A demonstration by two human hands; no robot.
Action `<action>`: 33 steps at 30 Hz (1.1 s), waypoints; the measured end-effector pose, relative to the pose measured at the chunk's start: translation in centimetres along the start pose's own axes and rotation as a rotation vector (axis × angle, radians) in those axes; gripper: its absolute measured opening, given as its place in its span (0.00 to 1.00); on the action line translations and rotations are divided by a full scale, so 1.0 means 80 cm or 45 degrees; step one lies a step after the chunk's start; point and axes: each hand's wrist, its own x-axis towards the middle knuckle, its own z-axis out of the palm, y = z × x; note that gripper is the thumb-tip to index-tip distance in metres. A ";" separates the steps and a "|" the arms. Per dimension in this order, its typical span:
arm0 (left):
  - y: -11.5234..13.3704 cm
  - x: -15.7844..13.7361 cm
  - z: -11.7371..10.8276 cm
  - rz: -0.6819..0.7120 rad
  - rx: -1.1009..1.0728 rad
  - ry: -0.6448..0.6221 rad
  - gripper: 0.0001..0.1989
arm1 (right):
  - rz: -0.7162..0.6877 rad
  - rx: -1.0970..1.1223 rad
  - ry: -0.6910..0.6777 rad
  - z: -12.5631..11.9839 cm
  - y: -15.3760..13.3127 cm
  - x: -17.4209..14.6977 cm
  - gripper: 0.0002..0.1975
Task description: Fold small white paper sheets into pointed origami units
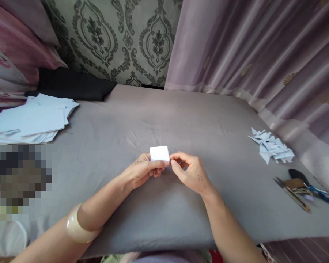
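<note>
A small white piece of folded paper (159, 153) is held up over the middle of the cloth-covered table. My left hand (145, 171) grips it from the left and below, the thumb lying across its lower edge and the fingers curled behind. At the paper's right edge, the thumb and forefinger of my right hand (190, 170) pinch together on its side. The back of the paper is hidden from me.
Stacked white paper sheets (44, 118) lie at the left, before a black cloth (79, 86). To the right sits a pile of folded paper pieces (274, 146). Nearer are a craft knife (296, 197) and blue-handled scissors (323, 194). Curtains (222, 47) hang at the back right.
</note>
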 end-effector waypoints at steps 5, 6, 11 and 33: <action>-0.001 -0.001 0.000 0.015 0.040 -0.026 0.12 | 0.132 0.058 -0.017 -0.001 0.000 0.000 0.06; -0.001 0.000 -0.001 0.011 0.050 -0.034 0.12 | 0.135 0.048 -0.023 -0.001 0.000 0.000 0.07; -0.001 -0.002 -0.002 0.068 0.060 0.029 0.14 | 0.138 -0.029 -0.030 -0.002 0.000 -0.002 0.06; -0.002 -0.001 -0.009 0.072 0.079 -0.102 0.11 | -0.171 -0.170 -0.119 -0.008 -0.003 -0.005 0.06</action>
